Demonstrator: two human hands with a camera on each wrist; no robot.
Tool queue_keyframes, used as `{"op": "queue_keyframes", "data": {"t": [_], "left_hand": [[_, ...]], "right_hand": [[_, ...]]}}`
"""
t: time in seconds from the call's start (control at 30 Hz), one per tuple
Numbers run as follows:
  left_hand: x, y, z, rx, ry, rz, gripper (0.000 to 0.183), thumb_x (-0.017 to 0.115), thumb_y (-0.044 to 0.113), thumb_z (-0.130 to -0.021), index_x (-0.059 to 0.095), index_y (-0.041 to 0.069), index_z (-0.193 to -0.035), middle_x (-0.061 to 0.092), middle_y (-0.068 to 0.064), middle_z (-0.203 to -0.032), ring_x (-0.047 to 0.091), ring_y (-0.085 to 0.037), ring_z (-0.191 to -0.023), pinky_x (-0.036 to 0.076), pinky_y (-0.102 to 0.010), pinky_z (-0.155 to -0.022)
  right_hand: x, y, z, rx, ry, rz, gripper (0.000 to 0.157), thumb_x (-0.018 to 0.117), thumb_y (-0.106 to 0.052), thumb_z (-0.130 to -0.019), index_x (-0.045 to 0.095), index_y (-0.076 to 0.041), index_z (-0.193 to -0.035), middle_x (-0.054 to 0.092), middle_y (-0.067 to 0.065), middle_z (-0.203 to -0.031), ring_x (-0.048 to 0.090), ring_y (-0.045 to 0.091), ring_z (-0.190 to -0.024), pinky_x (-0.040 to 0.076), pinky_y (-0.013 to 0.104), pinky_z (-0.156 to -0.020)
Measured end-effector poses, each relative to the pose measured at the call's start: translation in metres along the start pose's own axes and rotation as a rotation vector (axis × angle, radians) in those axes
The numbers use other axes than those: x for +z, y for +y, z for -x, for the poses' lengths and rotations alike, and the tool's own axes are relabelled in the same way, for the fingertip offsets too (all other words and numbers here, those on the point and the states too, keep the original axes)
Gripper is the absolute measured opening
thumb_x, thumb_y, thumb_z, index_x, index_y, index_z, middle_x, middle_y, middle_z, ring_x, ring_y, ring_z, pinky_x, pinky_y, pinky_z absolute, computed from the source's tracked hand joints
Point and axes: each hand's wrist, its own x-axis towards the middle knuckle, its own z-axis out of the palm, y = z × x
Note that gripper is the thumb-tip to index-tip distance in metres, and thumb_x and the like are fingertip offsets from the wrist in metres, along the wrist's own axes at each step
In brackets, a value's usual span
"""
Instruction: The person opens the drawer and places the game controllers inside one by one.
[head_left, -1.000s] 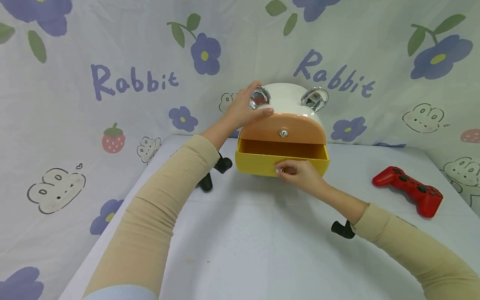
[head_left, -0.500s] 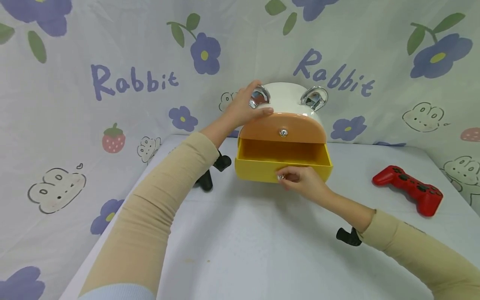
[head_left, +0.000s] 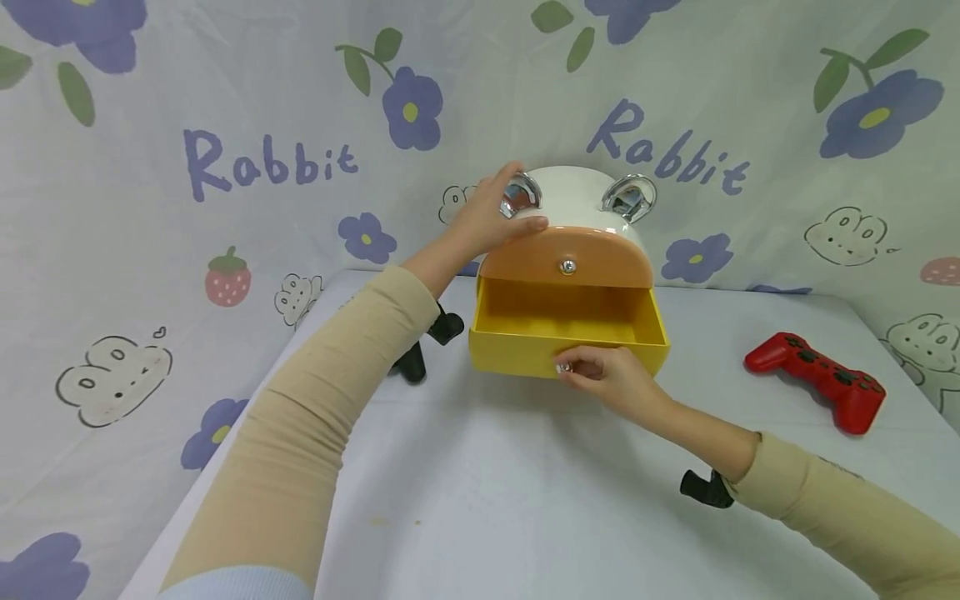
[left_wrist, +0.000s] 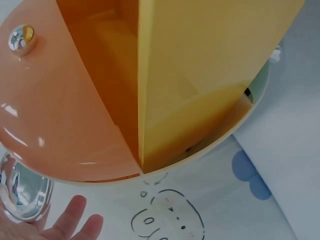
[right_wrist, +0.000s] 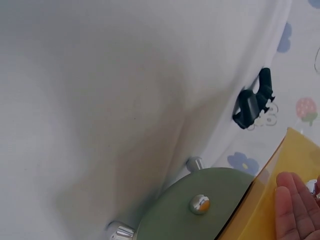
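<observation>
A rounded mini drawer cabinet [head_left: 573,190] with a white top and two chrome ears stands at the back of the table. My left hand [head_left: 491,215] grips its left ear [left_wrist: 25,187], fingers behind and thumb across the front. The yellow drawer [head_left: 510,354] is pulled well out, and its visible inside is bare. With thumb and fingertips my right hand [head_left: 618,379] pinches the drawer's small chrome knob [head_left: 563,367]. Above it the orange drawer [head_left: 517,260] is closed. A green drawer [right_wrist: 175,220] shows below in the right wrist view, also closed.
To the right lies a red game controller [head_left: 813,379]. A black game controller [right_wrist: 252,105] lies left of the cabinet, partly hidden by my left arm in the head view. A patterned cloth [head_left: 300,75] hangs behind the white-covered table [head_left: 480,500].
The yellow drawer has slid further out toward me, my right hand moving with its knob. My left hand has stayed on the ear.
</observation>
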Motion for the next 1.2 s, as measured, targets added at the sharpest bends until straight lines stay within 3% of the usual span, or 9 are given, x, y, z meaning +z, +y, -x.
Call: {"op": "queue_keyframes", "data": {"t": [0.47,0.8,1.07,1.2], "left_hand": [[-0.001,0.001,0.002,0.002,-0.009,0.015,0.083,0.064,0.054,-0.077,0.019,0.030,-0.142,0.034,-0.011,-0.136,0.043,-0.023,-0.110,0.040,-0.044,-0.092],[-0.001,0.000,0.000,0.007,-0.005,0.024,0.081,0.065,0.054,-0.077,0.021,0.031,-0.141,0.033,-0.009,-0.138,0.040,-0.023,-0.117,0.038,-0.045,-0.095],[-0.001,0.000,0.001,-0.010,0.000,0.005,0.082,0.064,0.055,-0.077,0.020,0.031,-0.142,0.033,-0.009,-0.139,0.040,-0.024,-0.119,0.037,-0.047,-0.096],[0.000,0.000,-0.001,-0.015,-0.002,-0.003,0.083,0.064,0.055,-0.077,0.019,0.031,-0.143,0.032,-0.009,-0.141,0.039,-0.024,-0.120,0.037,-0.047,-0.098]], "right_hand": [[0.004,-0.009,0.009,-0.021,-0.034,-0.025,0.021,0.066,-0.003,-0.081,0.066,-0.002,-0.102,0.068,0.007,-0.092,0.066,0.016,-0.077,0.052,0.021,-0.070],[0.006,-0.009,0.008,-0.070,-0.052,-0.012,0.021,0.066,-0.003,-0.081,0.063,-0.002,-0.102,0.069,0.010,-0.090,0.067,0.015,-0.076,0.052,0.020,-0.069],[0.011,-0.008,0.006,-0.082,-0.044,0.038,0.022,0.067,-0.004,-0.082,0.064,-0.002,-0.103,0.068,0.003,-0.079,0.062,0.011,-0.068,0.052,0.020,-0.065],[0.011,-0.009,0.004,-0.077,-0.053,0.009,0.018,0.066,-0.002,-0.082,0.064,-0.001,-0.100,0.065,0.000,-0.071,0.058,0.010,-0.059,0.050,0.020,-0.061]]}}
